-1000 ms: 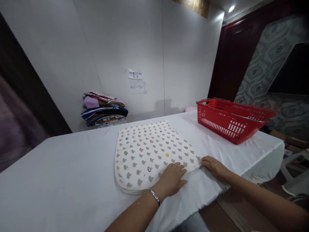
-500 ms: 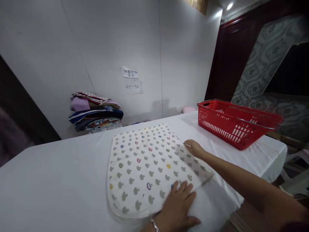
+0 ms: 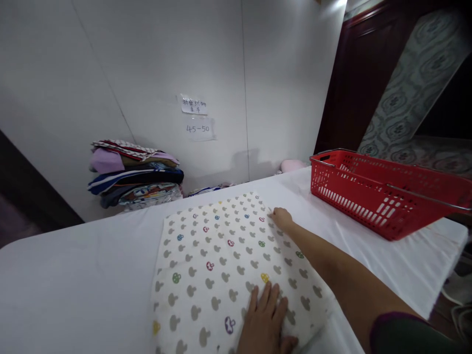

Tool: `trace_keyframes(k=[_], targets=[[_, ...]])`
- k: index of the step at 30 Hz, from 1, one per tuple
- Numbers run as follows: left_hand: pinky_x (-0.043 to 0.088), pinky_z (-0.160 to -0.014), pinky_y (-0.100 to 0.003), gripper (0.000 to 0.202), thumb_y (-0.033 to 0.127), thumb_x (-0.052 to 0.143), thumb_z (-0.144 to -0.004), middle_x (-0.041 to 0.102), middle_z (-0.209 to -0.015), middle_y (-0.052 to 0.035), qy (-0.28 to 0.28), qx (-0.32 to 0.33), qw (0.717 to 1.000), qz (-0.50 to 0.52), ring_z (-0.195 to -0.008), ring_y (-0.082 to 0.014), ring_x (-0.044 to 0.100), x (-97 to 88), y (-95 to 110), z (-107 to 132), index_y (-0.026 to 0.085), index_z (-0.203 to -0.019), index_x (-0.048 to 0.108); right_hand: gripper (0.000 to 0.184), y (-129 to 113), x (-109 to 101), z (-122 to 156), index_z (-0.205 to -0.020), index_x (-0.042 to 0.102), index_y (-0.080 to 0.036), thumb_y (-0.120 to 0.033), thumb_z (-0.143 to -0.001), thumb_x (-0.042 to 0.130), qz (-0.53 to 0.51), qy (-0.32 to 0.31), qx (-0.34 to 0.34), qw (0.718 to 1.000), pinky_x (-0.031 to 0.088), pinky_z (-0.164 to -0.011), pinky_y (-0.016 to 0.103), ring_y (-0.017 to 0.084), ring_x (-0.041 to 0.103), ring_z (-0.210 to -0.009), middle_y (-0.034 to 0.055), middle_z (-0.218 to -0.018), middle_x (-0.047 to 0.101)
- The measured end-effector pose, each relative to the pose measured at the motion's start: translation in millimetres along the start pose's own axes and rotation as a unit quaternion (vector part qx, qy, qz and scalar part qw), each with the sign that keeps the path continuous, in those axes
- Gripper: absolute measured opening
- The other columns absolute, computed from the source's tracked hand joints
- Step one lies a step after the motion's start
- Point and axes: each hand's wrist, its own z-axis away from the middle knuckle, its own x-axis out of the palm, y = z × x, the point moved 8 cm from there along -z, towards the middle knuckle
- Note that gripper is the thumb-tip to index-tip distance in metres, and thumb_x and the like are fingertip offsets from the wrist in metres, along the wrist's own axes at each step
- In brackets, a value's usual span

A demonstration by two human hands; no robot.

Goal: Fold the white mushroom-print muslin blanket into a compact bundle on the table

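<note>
A white cloth [image 3: 216,255] printed with grey and coloured mushrooms is spread on the table. My left hand [image 3: 263,317] lies flat on its near part, fingers stretched out and spread. Farther off, my right hand [image 3: 281,218] is at the cloth's right edge, towards the far corner. Its fingers are closed and seem to pinch that edge, though the fingertips are partly hidden. Much of the cloth lies smooth, and its near edge runs out of view at the bottom.
A red plastic basket [image 3: 368,194] with metal handles stands on the white-covered table [image 3: 84,275] at the right. Behind the table's far edge are a stack of folded clothes [image 3: 136,172] and a pink item [image 3: 292,165]. Two paper notes [image 3: 200,129] hang on the wall.
My right hand has shifted along the cloth's right edge towards the far corner, and its fingers have closed. My left hand has slid farther onto the cloth. The view has shifted too.
</note>
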Motion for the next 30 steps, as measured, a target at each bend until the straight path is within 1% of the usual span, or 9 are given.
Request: trace_keyframes(k=[2,4,7,10,12,16,21,27,30], targets=[[0.029,-0.105,-0.054,0.07,0.064,0.044,-0.079,0.03,-0.147,-0.0086,0.047,0.021,0.998,-0.048,-0.132,-0.0321,0.031,7.6,-1,0,0.028,-0.138,0.034,0.024,3,2,-3,-0.096,0.063,-0.016,-0.027,-0.089,0.043,0.003,-0.004,0.012,1.0,0.041,-0.072,0.028,0.021,0.058,-0.093,0.0113,-0.102,0.064],[0.032,-0.103,-0.05,0.07,0.067,0.042,-0.078,0.038,-0.143,-0.0089,0.11,0.044,0.988,-0.099,-0.128,-0.0306,0.038,11.1,-1,0,0.027,-0.135,0.039,0.026,7,5,-6,-0.098,0.062,-0.016,-0.027,-0.09,0.041,0.006,-0.01,0.025,1.0,0.041,-0.072,0.028,0.021,0.058,-0.095,0.0113,-0.105,0.064],[0.027,-0.106,-0.047,0.063,0.066,0.041,-0.079,0.049,-0.135,-0.0075,0.232,0.074,0.955,-0.171,-0.123,-0.028,0.045,8.9,4,3,0.026,-0.127,0.048,0.025,11,9,-9,-0.097,0.062,-0.017,-0.03,-0.089,0.042,0.007,-0.026,0.033,0.999,0.041,-0.07,0.027,0.021,0.059,-0.094,0.0101,-0.103,0.064],[0.015,-0.111,-0.047,0.039,0.048,0.043,-0.086,0.057,-0.126,-0.0031,0.338,0.072,0.914,-0.212,-0.121,-0.0242,0.046,2.8,7,7,0.028,-0.117,0.055,0.027,10,11,-13,-0.1,0.06,-0.017,-0.035,-0.089,0.043,0.011,-0.033,0.035,0.999,0.041,-0.069,0.028,0.021,0.059,-0.093,0.0105,-0.104,0.064],[0.01,-0.112,-0.047,0.027,0.036,0.043,-0.088,0.061,-0.121,-0.0008,0.376,0.065,0.898,-0.218,-0.121,-0.022,0.047,-0.7,8,7,0.029,-0.109,0.058,0.029,5,12,-18,-0.102,0.059,-0.017,-0.036,-0.09,0.042,0.015,-0.033,0.032,0.999,0.041,-0.071,0.028,0.022,0.058,-0.095,0.011,-0.106,0.063],[0.012,-0.113,-0.047,0.021,0.028,0.045,-0.087,0.066,-0.112,0.0001,0.419,0.069,0.882,-0.206,-0.118,-0.0204,0.051,-7.9,12,9,0.028,-0.101,0.06,0.029,-6,16,-28,-0.104,0.057,-0.016,-0.035,-0.092,0.039,0.021,-0.029,0.023,0.999,0.041,-0.075,0.028,0.021,0.057,-0.098,0.0111,-0.107,0.063],[0.012,-0.113,-0.048,0.019,0.027,0.046,-0.086,0.067,-0.109,-0.0012,0.43,0.071,0.877,-0.203,-0.115,-0.0212,0.053,-10.4,14,9,0.026,-0.099,0.06,0.029,-8,20,-33,-0.108,0.056,-0.016,-0.032,-0.094,0.035,0.028,-0.026,0.03,0.999,0.041,-0.077,0.028,0.021,0.057,-0.101,0.0124,-0.109,0.062],[0.015,-0.113,-0.048,0.017,0.026,0.049,-0.084,0.068,-0.107,-0.0014,0.458,0.067,0.868,-0.182,-0.116,-0.0209,0.054,-11.8,15,10,0.026,-0.096,0.061,0.039,-11,19,-42,-0.108,0.056,-0.013,-0.04,-0.094,0.031,0.038,-0.029,0.033,0.998,0.042,-0.075,0.03,0.023,0.06,-0.097,0.0141,-0.106,0.064],[0.017,-0.113,-0.048,0.015,0.026,0.05,-0.083,0.069,-0.105,-0.0011,0.472,0.058,0.863,-0.17,-0.116,-0.021,0.053,-10.1,14,10,0.026,-0.092,0.062,0.039,-18,21,-50,-0.109,0.056,-0.014,-0.04,-0.094,0.032,0.042,-0.03,0.03,0.998,0.043,-0.074,0.031,0.023,0.06,-0.096,0.0144,-0.106,0.064]])
